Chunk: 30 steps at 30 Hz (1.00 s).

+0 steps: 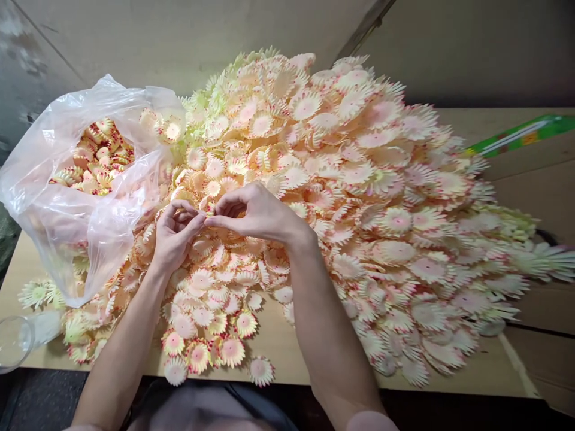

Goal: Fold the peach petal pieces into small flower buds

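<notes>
A big heap of cream, pink and red fabric flower heads [359, 179] covers the cardboard-topped table [287, 353]. Over the heap's near left part my left hand [173, 233] and my right hand [256, 212] meet fingertip to fingertip. Both are closed in a pinch on one small flower piece [209, 211] between them, which is mostly hidden by the fingers. Loose flower heads [211, 347] lie just below my wrists near the table's front edge.
A clear plastic bag [67, 197] with more flower heads inside lies open at the left. A clear glass or plastic item [18, 338] sits at the front left corner. A green packet [521, 136] lies at the far right. A wall stands behind.
</notes>
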### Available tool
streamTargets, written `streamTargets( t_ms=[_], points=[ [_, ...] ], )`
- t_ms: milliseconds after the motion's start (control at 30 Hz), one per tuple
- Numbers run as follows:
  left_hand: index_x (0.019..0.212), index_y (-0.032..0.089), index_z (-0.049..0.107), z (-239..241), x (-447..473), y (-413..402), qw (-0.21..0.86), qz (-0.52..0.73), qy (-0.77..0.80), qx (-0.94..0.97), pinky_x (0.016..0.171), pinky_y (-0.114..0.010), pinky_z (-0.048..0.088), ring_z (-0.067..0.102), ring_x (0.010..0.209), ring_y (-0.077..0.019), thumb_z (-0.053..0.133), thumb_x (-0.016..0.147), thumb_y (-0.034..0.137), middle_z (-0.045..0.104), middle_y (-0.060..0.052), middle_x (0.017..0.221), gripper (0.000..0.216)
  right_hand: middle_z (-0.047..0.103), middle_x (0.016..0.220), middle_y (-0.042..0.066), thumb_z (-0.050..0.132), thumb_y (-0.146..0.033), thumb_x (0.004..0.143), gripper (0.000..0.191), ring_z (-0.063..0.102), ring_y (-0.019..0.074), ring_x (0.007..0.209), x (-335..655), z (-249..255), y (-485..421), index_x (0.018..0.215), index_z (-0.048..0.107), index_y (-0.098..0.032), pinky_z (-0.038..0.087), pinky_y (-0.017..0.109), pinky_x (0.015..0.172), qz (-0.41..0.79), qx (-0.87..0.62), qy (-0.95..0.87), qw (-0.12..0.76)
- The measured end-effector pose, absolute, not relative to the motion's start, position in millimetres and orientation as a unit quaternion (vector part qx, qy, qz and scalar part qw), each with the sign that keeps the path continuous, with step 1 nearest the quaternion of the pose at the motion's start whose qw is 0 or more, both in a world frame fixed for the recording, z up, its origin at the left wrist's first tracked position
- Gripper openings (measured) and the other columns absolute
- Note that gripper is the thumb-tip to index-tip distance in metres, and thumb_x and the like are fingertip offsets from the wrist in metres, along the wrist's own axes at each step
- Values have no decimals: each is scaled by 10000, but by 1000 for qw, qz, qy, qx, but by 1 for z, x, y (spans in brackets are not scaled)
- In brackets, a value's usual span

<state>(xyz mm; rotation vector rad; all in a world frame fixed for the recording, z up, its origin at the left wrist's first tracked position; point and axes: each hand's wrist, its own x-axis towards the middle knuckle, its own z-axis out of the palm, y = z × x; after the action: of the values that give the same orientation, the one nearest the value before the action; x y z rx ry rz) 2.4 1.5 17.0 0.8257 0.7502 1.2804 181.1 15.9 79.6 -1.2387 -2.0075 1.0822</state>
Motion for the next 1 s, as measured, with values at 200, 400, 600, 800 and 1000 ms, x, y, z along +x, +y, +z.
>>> streamTargets(
  t_ms=[200,400,600,800,1000],
  points=[
    [844,187,594,9,3,0,646,544,340,413,709,-161,551,682,749,-73,852,709,258,706,13,837,300,691,650,39,701,-398,819,298,586,120,598,188,71,14,729,733,-116,422,253,570,417,-468,-731,271],
    [837,175,606,8,6,-1,600,513,364,494,722,-176,518,638,739,-70,801,770,259,666,8,811,222,710,709,55,743,-434,777,313,589,118,600,195,45,8,780,742,-122,456,258,566,525,-467,-640,311],
    [858,183,607,7,7,0,569,503,391,520,711,-203,510,622,735,-86,771,796,297,654,-4,829,209,687,656,39,828,-446,677,343,582,110,560,198,34,8,737,721,-126,470,251,543,594,-454,-575,332],
    [864,185,598,9,7,-1,576,507,388,510,692,-186,494,604,722,-75,771,799,305,642,3,816,220,696,659,37,851,-418,649,337,596,113,565,199,36,9,773,732,-128,485,247,555,611,-450,-563,326],
    [870,189,599,12,7,-2,568,509,370,531,707,-197,511,620,750,-89,800,768,302,634,7,818,252,694,698,44,802,-450,703,335,594,122,618,200,49,7,765,739,-126,471,252,589,558,-458,-621,304]
  ],
)
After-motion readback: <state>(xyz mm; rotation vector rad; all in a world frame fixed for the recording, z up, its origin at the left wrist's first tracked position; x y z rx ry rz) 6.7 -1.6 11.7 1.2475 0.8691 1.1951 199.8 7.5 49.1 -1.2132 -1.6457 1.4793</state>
